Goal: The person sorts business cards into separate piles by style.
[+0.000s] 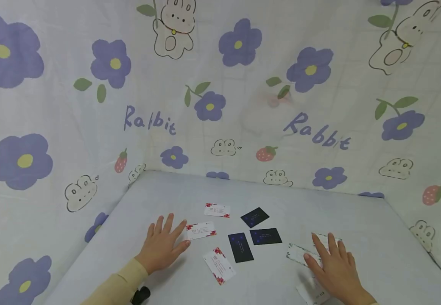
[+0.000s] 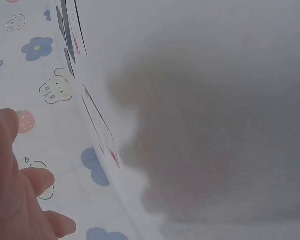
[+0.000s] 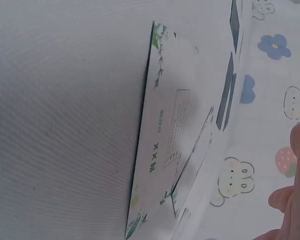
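On the pale surface (image 1: 190, 190) in front of you, nine small cards lie flat in three loose groups, and you hold both hands above them. Your left hand (image 1: 163, 248) is at the left side of the cards, with the fingers straight and spread and the thumb standing apart; it holds nothing. In the left wrist view, its fingertips are raised off the surface. In the head view, its index finger appears just beside the middle red-flowered card (image 1: 201, 230). Another red-flowered card (image 1: 217, 210) lies farther from you, and the third one (image 1: 219, 265) lies nearer, turned at a slant.

At the centre you have three black cards: the far one (image 1: 255, 217) is tilted, the right one (image 1: 266, 236) lies nearly level across, and the near one (image 1: 241, 247) points more lengthwise toward you.

Your right hand (image 1: 336, 269) is also spread, with nothing in it, and it hides parts of the white cards with green leaves. Of these, one (image 1: 298, 253) shows left of your thumb, one (image 1: 323, 239) shows behind your fingers, and one (image 1: 309, 293) lies nearest to you. Behind the surface hangs a cloth (image 1: 251, 127) printed with purple flowers, rabbits and strawberries.
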The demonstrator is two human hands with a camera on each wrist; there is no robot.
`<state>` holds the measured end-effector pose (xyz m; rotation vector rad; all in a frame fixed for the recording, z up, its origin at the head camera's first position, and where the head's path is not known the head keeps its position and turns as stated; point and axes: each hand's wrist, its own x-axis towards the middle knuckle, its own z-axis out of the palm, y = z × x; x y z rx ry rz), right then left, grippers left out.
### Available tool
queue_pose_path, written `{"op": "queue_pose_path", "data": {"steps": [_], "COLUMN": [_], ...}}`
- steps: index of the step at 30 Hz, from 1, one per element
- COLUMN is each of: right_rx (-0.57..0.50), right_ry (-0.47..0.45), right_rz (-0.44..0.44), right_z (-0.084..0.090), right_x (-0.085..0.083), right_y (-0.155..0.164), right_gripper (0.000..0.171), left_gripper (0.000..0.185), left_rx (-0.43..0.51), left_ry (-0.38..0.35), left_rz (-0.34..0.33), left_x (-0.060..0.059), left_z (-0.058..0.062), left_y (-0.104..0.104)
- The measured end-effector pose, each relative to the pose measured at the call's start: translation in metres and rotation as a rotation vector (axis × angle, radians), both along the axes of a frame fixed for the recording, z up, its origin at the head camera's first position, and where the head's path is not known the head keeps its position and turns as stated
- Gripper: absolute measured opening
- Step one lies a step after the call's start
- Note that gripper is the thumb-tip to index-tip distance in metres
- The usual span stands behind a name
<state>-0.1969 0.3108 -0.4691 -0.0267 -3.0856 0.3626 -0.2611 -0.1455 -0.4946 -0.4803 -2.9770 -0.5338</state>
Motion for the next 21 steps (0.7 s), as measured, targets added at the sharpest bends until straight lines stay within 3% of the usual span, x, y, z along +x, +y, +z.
{"op": "queue_pose_path", "data": {"steps": [8,12,21], "right_rx": [-0.113,-0.183,-0.471], "right_ry": [0.064,0.003,-0.104], "right_rz": [0.055,0.061,0.07], "right_z": [0.009,0.014,0.018], "right_x": [0.006,0.007,0.012], "right_y": [-0.018,-0.031,-0.065], "right_gripper": [0.067,0.067,0.069], "left_gripper": [0.063,0.061,0.057], "left_rx": [0.071,0.089,0.201], "left_ry": [-0.048,-0.061,-0.12], "left_rz": [-0.033,-0.056,-0.11], "left_x": [-0.001,0.0,0.002], "left_z": [0.008,0.013,0.013], "left_y": [0.011,0.018,0.042]}}
